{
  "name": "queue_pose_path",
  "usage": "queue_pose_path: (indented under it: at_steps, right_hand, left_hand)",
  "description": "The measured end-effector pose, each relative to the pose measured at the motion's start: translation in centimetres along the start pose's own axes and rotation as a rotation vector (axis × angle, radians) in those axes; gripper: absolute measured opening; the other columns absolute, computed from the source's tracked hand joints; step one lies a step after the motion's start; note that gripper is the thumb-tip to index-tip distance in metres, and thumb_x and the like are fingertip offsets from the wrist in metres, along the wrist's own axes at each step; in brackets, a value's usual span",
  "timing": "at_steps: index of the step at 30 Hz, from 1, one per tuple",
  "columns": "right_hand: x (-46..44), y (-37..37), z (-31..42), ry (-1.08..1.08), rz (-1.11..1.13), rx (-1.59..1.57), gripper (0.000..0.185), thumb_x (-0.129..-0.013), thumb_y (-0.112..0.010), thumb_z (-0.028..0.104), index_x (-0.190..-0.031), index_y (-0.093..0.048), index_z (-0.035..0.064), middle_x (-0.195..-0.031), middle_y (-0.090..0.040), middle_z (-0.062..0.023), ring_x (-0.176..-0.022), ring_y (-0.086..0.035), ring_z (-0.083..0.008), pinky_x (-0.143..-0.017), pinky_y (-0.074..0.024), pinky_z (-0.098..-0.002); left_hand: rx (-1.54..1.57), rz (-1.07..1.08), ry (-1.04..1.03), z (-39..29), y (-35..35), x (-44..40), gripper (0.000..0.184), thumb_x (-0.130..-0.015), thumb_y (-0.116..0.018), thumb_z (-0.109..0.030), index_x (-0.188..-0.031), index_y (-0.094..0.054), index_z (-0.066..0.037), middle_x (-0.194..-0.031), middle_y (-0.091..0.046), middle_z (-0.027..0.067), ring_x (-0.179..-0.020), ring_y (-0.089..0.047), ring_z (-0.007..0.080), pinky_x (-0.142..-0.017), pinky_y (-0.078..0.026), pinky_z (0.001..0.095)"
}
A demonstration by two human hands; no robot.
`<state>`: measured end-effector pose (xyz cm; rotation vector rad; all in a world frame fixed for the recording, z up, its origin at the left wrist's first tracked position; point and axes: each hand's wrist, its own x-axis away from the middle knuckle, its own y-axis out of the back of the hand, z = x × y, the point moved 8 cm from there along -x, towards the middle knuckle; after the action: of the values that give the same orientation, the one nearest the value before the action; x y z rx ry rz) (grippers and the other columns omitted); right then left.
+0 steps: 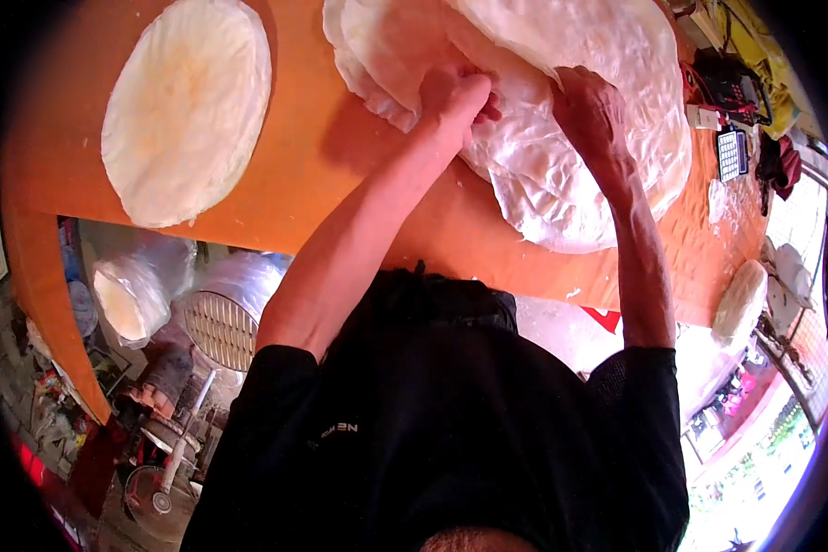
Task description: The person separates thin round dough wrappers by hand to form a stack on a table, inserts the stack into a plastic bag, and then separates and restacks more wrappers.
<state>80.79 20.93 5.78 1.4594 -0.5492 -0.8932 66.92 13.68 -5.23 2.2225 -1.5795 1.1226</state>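
Observation:
Broad, thin sheets of pale dough [543, 175] lie layered and wrinkled on the orange-covered table [331, 184], some hanging near its front edge. My right hand [591, 110] is closed on the raised edge of the upper dough sheet, which slants up and to the left from my fingers. My left hand [460, 97] is over the same layers, its fingers curled in; whatever they hold is hidden. At the left of the table lies a round, flat piece of dough [189, 110], smooth and floured, apart from both hands.
A small device with white keys [732, 155] and a dark bag-like item [727, 85] sit at the right. A pale rounded bundle [741, 304] is at the right edge. Below the table stand plastic-wrapped rolls [129, 299], a slatted round guard [221, 329] and machinery [166, 442].

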Motion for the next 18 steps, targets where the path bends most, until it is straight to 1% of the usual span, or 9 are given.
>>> queue_pose_path:
  at_steps: [4,6,8,10,12,13,14,16,18]
  right_hand:
    - [-2.0,0.8,0.0,-0.027,0.182,-0.002,0.023,-0.089,-0.056,0.025,-0.085,-0.064,0.0038,-0.083,-0.065,-0.0187,-0.077,-0.062,-0.0395,-0.067,-0.0494,-0.0462]
    - [-1.3,1.2,1.4,-0.003,0.068,-0.222,0.025,-0.087,-0.06,0.026,-0.097,-0.067,0.0043,-0.092,-0.066,-0.0203,-0.085,-0.064,-0.0382,-0.074,-0.051,-0.0435]
    - [1.2,1.5,2.7,0.023,-0.102,-0.278,0.038,-0.081,-0.068,0.022,-0.114,-0.062,0.006,-0.104,-0.066,-0.0194,-0.098,-0.063,-0.0355,-0.084,-0.0514,-0.0417]
    - [1.8,0.6,2.4,0.052,-0.211,-0.084,0.03,-0.085,-0.062,0.023,-0.111,-0.061,0.0081,-0.111,-0.065,-0.0137,-0.099,-0.063,-0.0306,-0.075,-0.0535,-0.0419]
    - [1.7,-0.7,0.2,-0.098,-0.075,-0.028,0.023,-0.084,-0.058,0.016,-0.106,-0.063,0.0103,-0.105,-0.067,-0.0125,-0.095,-0.066,-0.029,-0.073,-0.0542,-0.0409]
    - [1.1,-0.9,-1.2,-0.191,0.016,-0.018,0.017,-0.082,-0.055,0.009,-0.094,-0.065,0.0121,-0.093,-0.069,-0.0107,-0.086,-0.068,-0.0284,-0.064,-0.0549,-0.0409]
    - [-0.1,0.1,-2.3,-0.156,0.112,0.166,0.016,-0.082,-0.056,0.012,-0.094,-0.068,0.0139,-0.081,-0.068,-0.0107,-0.069,-0.067,-0.0278,-0.056,-0.0529,-0.0407]
    - [-2.0,3.2,-5.5,0.013,0.076,0.79,0.016,-0.088,-0.054,0.022,-0.082,-0.066,0.0128,-0.068,-0.064,-0.0109,-0.058,-0.063,-0.0278,-0.048,-0.0486,-0.0386]
    - [-3.9,14.8,-3.1,-0.191,-0.234,0.39,0.024,-0.09,-0.056,0.029,-0.084,-0.068,0.0103,-0.068,-0.065,-0.0138,-0.058,-0.064,-0.0296,-0.05,-0.0486,-0.0392]
  left_hand:
    - [0.122,0.086,0.029,-2.6,-1.4,1.1,0.01,-0.083,-0.065,-0.014,-0.086,-0.063,-0.005,-0.068,-0.064,0.0071,-0.047,-0.054,0.013,-0.036,-0.029,0.022]
    - [0.306,0.153,0.002,-3.4,-1.8,-0.1,0.005,-0.081,-0.062,-0.005,-0.083,-0.06,-0.002,-0.068,-0.065,0.0115,-0.041,-0.053,0.0168,-0.035,-0.03,0.025]
    - [0.311,0.204,-0.026,-4.3,-1.9,-0.2,0.006,-0.082,-0.063,-0.007,-0.085,-0.06,-0.002,-0.07,-0.065,0.012,-0.042,-0.054,0.0168,-0.036,-0.03,0.0247]
    - [0.315,0.242,-0.049,-4.5,-1.4,-0.5,0.008,-0.083,-0.063,-0.009,-0.087,-0.059,-0.003,-0.072,-0.066,0.0125,-0.043,-0.054,0.0168,-0.037,-0.03,0.0244]
    - [0.37,0.271,-0.016,-3.1,-1.3,-0.4,0.011,-0.085,-0.064,-0.012,-0.088,-0.059,-0.003,-0.077,-0.066,0.0123,-0.047,-0.055,0.0166,-0.04,-0.034,0.024]
    - [0.345,0.297,-0.02,-3.2,-0.7,0.5,0.015,-0.085,-0.065,-0.015,-0.094,-0.059,-0.004,-0.081,-0.066,0.0099,-0.053,-0.058,0.0152,-0.043,-0.037,0.023]
    - [0.339,0.303,-0.021,-3.1,0.1,1.5,0.015,-0.085,-0.065,-0.015,-0.094,-0.059,-0.004,-0.081,-0.066,0.0099,-0.053,-0.058,0.0152,-0.043,-0.037,0.023]
    - [0.135,0.081,-0.051,-1.9,3.9,3.0,0.02,-0.086,-0.065,-0.016,-0.1,-0.059,-0.003,-0.082,-0.066,0.0078,-0.058,-0.058,0.0137,-0.045,-0.039,0.0223]
    - [0.016,-0.004,-0.138,-1.2,8.0,3.5,0.022,-0.087,-0.065,-0.02,-0.101,-0.06,-0.005,-0.085,-0.067,0.0067,-0.062,-0.06,0.0129,-0.048,-0.04,0.0218]
